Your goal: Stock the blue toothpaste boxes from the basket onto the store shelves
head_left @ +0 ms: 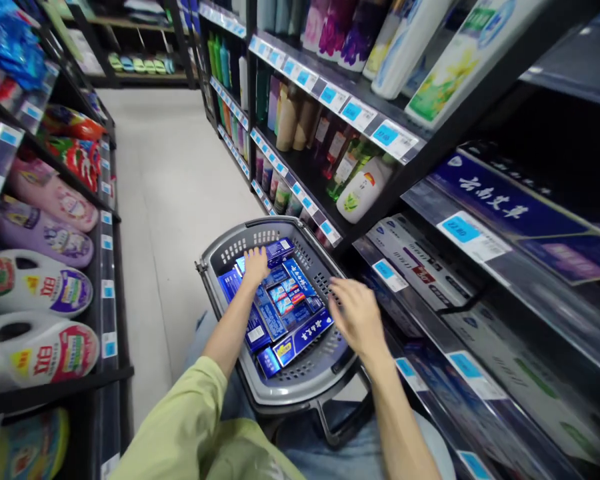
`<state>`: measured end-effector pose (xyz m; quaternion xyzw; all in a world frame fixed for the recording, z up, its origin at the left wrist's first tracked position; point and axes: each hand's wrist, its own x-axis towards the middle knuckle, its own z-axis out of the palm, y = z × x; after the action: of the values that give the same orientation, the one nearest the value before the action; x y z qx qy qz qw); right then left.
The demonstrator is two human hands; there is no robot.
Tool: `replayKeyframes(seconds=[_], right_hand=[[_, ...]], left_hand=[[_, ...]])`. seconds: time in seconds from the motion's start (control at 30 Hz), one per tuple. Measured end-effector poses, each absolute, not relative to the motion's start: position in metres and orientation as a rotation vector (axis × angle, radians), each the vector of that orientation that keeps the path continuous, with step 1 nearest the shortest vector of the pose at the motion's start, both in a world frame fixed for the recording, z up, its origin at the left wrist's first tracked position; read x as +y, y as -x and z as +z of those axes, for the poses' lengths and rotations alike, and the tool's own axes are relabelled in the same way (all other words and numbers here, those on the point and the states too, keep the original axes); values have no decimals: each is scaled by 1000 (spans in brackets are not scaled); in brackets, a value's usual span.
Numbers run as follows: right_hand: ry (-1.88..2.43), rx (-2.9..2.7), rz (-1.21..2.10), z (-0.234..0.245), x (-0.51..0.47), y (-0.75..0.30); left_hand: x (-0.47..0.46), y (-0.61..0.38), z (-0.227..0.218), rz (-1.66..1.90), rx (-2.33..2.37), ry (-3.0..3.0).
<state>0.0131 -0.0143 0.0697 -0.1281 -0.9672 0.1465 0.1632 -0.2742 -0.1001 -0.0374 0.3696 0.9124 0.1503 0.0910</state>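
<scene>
Between stocked shelves, a gray basket sits just before the person, blue boxes lying inside. The right hand hangs half-open by its right side. The left hand spreads its fingers over boxes at the far end — whether it grips, I cannot tell. Amid them lie small red-and-blue packs.

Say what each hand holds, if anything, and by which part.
The left hand covers one end of a blue box in the basket; whether it grips cannot be told. The right hand holds nothing visible.
</scene>
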Motion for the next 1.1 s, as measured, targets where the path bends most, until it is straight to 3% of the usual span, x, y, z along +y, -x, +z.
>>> replayKeyframes(seconds=[0.13, 0.43, 0.53, 0.63, 0.7, 0.93, 1.1], right_hand=[[139, -2972, 469, 42, -27, 2], [335, -3022, 515, 24, -27, 17], [415, -3009, 506, 24, -25, 16], [532, -2932, 524, 27, -22, 15], [624, -2880, 581, 28, -19, 16], [780, -2426, 1278, 24, -16, 32], [890, -2120, 1239, 20, -16, 42]], left_hand=[[-95, 272, -50, 257, 2718, -1070], [-83, 268, -28, 310, 2676, -966], [-86, 272, -11, 639, 2617, -878], [-85, 263, 1, 1390, 2261, -618], [-81, 249, 7, 1659, 1978, -486], [-70, 200, 18, 1880, 928, -481], [-73, 199, 23, 1899, 703, -513]])
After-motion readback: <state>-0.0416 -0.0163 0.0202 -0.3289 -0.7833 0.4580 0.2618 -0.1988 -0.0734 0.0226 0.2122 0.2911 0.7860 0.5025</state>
